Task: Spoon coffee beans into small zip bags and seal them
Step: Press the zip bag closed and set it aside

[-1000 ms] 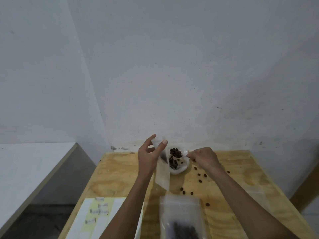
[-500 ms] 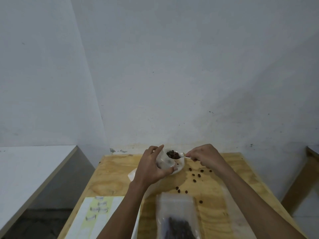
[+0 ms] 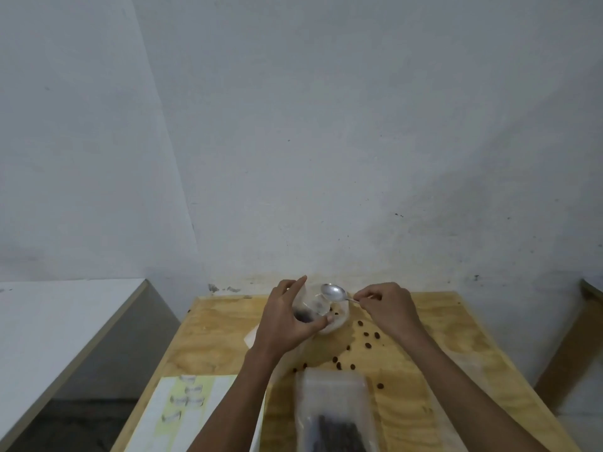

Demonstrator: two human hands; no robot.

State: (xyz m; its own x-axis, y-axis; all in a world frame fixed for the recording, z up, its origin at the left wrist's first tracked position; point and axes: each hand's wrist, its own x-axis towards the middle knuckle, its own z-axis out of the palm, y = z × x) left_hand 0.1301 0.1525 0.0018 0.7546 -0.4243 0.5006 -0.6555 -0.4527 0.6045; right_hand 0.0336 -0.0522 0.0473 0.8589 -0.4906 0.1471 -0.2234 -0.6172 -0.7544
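Note:
My left hand [image 3: 287, 319] grips a small clear zip bag [image 3: 310, 306], mouth up, with dark coffee beans in its bottom. My right hand [image 3: 388, 305] pinches the handle of a metal spoon [image 3: 333, 292]; its bowl looks empty and hovers just above and right of the bag's mouth. Behind the bag stands a white bowl [image 3: 339, 321], mostly hidden by the bag and my left hand. Loose coffee beans [image 3: 368, 335] lie scattered on the wooden table [image 3: 456, 337]. A larger clear bag [image 3: 332, 406] holding beans lies flat near the front edge.
A white and yellow sheet with small clear pieces [image 3: 187, 406] lies at the table's front left. A white wall rises right behind the table. A white surface [image 3: 49, 321] stands lower left, a wooden frame [image 3: 584, 327] at the right.
The spoon carried beans half a second ago; now its bowl is empty and beans sit in the small bag. My left hand lowered the bag toward the bowl and tilted it.

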